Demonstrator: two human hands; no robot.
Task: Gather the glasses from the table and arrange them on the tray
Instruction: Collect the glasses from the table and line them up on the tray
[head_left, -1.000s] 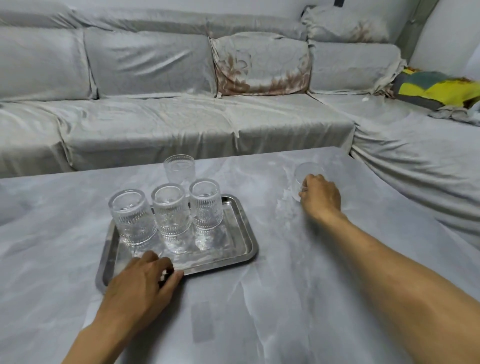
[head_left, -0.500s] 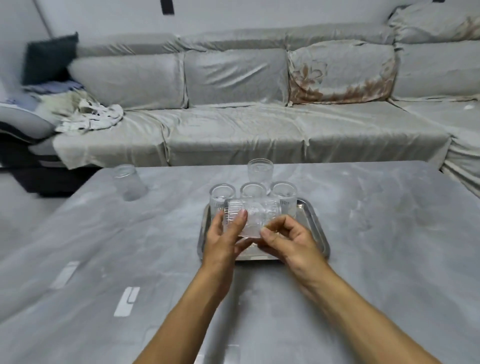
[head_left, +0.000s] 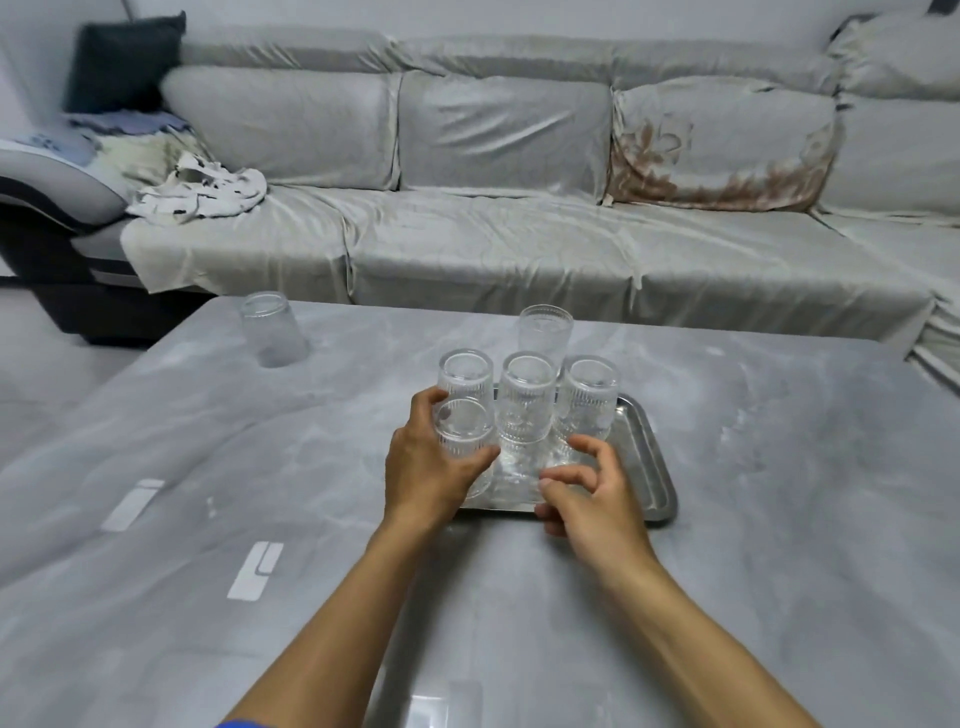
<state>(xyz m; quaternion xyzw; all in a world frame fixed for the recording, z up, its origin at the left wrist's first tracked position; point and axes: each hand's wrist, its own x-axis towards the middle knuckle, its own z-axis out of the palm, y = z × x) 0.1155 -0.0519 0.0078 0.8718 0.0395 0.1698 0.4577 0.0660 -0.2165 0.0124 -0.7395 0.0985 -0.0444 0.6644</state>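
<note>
A steel tray (head_left: 647, 467) lies in the middle of the grey table. Three ribbed clear glasses stand upside down in a row at its back: left (head_left: 466, 375), middle (head_left: 527, 400), right (head_left: 589, 399). My left hand (head_left: 428, 467) is wrapped around a fourth ribbed glass (head_left: 462, 434), upside down at the tray's front left. My right hand (head_left: 592, 493) hovers over the tray's front edge with curled, spread fingers and holds nothing. Another glass (head_left: 544, 330) stands on the table behind the tray, and one more glass (head_left: 272, 327) at the table's far left corner.
A grey covered sofa (head_left: 519, 234) runs along the table's far side, with crumpled cloths (head_left: 202, 189) at its left end. White tape marks (head_left: 257, 569) lie on the table to my left.
Both hands held the glass sideways in front of the tray; now it is upside down at the tray's front left in my left hand, and my right hand has let go.
</note>
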